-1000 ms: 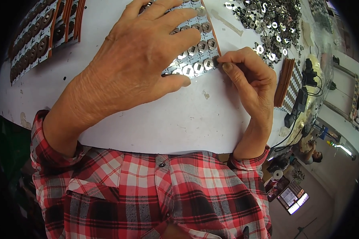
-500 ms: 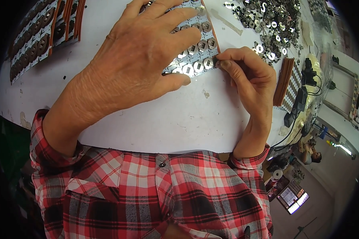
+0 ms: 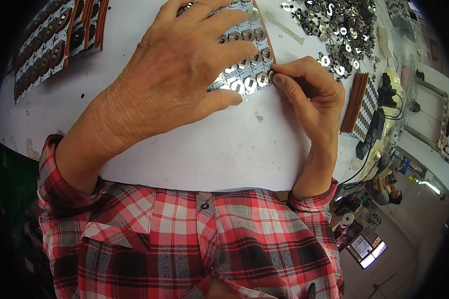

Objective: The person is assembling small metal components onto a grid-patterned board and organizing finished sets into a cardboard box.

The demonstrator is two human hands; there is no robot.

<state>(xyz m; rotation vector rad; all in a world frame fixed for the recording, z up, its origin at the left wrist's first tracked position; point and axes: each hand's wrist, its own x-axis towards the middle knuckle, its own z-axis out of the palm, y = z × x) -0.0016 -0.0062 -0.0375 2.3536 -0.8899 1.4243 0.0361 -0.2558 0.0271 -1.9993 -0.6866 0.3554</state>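
Flat panel [image 3: 251, 70], light blue-grey with an orange right edge, lies beneath the spread fingers of the left hand [image 3: 177, 65], partly hidden; rows of silver rings [image 3: 256, 58] with angular centre openings show beyond those fingers; one darker metal part [image 3: 271, 76] sits at the panel's near-right corner, between the right hand's [image 3: 317, 97] thumb and forefinger tips.

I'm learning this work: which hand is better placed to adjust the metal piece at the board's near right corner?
Probably the right hand: it pinches that metal piece, while the left hand lies spread over the board farther left.
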